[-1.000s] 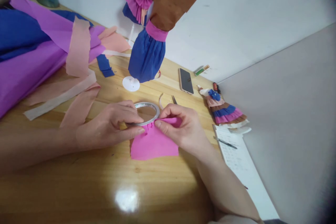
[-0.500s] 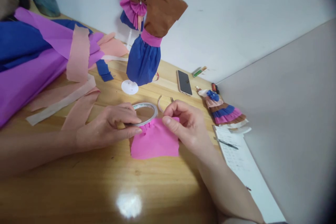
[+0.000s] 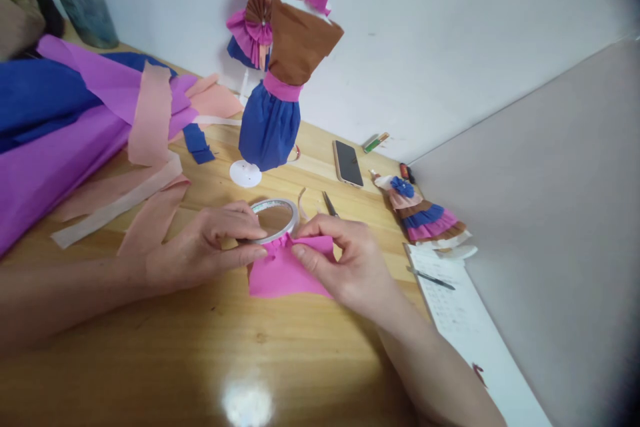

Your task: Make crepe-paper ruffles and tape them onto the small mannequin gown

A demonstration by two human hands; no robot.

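Observation:
My left hand (image 3: 225, 240) is closed on a roll of tape (image 3: 287, 235), its thumb below and its fingers over the near left of the ring. From the roll's near edge hangs a piece of pink crepe paper (image 3: 280, 277), gathered in small pleats along the top. My right hand (image 3: 345, 257) pinches the upper part of that paper between thumb and forefinger, close to the roll's right side. Behind the roll stands a small dress form (image 3: 306, 40) in a brown top, pink waistband and blue crepe skirt, on a white round base (image 3: 245, 174).
Purple and blue crepe sheets (image 3: 75, 167) and peach strips (image 3: 150, 113) cover the left. Scissors (image 3: 330, 204) lie beyond my right hand, with a phone (image 3: 348, 163) farther back. At right are a small layered paper dress (image 3: 425, 213) and a notebook (image 3: 470, 320) with a pen (image 3: 434, 278).
My right hand has moved left to the roll and now pinches the pink paper, folding its upper right part over. The left hand keeps its hold. The view has tilted slightly up.

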